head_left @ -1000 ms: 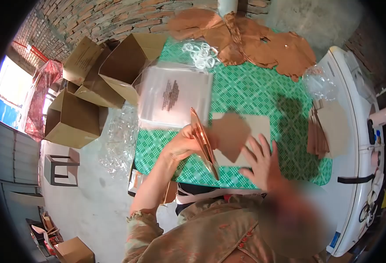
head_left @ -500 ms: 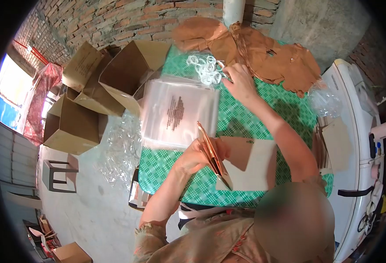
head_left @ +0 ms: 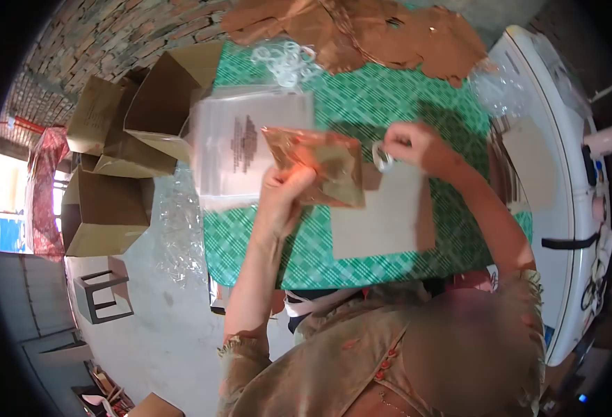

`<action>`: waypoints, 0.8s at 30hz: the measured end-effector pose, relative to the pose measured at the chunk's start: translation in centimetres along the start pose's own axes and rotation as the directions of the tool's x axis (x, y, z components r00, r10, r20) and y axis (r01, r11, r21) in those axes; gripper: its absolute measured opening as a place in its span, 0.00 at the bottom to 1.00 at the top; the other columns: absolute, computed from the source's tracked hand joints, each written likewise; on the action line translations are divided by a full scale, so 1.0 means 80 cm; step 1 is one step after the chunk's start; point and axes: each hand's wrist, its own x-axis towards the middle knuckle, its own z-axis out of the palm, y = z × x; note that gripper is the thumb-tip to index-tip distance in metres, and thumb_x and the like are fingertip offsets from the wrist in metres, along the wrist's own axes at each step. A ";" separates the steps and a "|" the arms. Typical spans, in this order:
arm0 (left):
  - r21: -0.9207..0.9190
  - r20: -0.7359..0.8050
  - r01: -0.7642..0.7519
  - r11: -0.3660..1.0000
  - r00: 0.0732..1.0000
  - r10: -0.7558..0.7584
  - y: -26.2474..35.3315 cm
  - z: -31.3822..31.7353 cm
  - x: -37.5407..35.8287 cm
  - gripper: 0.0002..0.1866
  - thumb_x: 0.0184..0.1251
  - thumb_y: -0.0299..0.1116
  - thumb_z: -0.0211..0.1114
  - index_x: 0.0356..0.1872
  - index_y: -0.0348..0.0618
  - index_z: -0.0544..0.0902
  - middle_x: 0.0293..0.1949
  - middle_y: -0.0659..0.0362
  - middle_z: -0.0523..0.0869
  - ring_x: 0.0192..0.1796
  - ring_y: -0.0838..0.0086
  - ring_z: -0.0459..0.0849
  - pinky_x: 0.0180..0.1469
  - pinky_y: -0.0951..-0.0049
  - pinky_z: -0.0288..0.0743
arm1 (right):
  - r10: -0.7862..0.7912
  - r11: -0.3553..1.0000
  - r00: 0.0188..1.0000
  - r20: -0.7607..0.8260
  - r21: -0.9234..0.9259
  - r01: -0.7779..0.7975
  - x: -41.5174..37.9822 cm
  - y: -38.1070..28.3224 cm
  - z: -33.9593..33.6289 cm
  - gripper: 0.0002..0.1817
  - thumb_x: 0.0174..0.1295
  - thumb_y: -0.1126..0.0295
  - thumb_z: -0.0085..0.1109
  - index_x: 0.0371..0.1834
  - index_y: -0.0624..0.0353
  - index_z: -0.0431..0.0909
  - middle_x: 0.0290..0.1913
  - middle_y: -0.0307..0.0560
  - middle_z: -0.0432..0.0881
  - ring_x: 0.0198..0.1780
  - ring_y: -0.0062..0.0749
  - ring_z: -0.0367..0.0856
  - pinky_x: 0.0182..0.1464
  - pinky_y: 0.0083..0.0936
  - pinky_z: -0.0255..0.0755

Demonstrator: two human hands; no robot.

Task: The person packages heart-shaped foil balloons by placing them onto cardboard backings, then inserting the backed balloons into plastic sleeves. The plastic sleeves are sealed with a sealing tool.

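My left hand (head_left: 285, 194) is closed on a shiny copper-orange folded packet (head_left: 337, 170), its thumb pressed across the front. The packet is held flat side up above the table. To its right, my right hand (head_left: 421, 147) pinches a small white loop (head_left: 380, 158) between thumb and fingers, apart from the packet. Below both hands lies a plain pale cardboard sheet (head_left: 389, 222). A stack of clear plastic bags (head_left: 215, 156) with dark printing is just left of the packet. Farther back sits a tangled pile of white loops (head_left: 285, 61).
A green checked cloth (head_left: 389, 87) covers the table. Crumpled brown sheeting (head_left: 361, 35) lies along its back edge. Open cardboard boxes (head_left: 115, 208) and clear plastic wrap (head_left: 181, 236) stand at the left, with a small stool (head_left: 104, 292). Cardboard pieces (head_left: 521, 160) lean at the right.
My right hand has come back from the loop pile toward me, now with a white loop. My left hand has turned the packet from edge-on to flat. The head view has shifted.
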 end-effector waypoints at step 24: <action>0.647 0.701 -0.507 -0.570 0.690 0.181 -0.104 0.092 -0.041 0.16 0.49 0.39 0.71 0.38 0.45 0.80 0.35 0.58 0.76 0.41 0.65 0.77 0.41 0.64 0.68 | 0.261 0.948 0.962 -0.077 0.208 -0.240 -0.139 0.022 0.015 0.17 0.73 0.60 0.60 0.54 0.63 0.74 0.40 0.48 0.86 0.41 0.33 0.86 0.43 0.29 0.80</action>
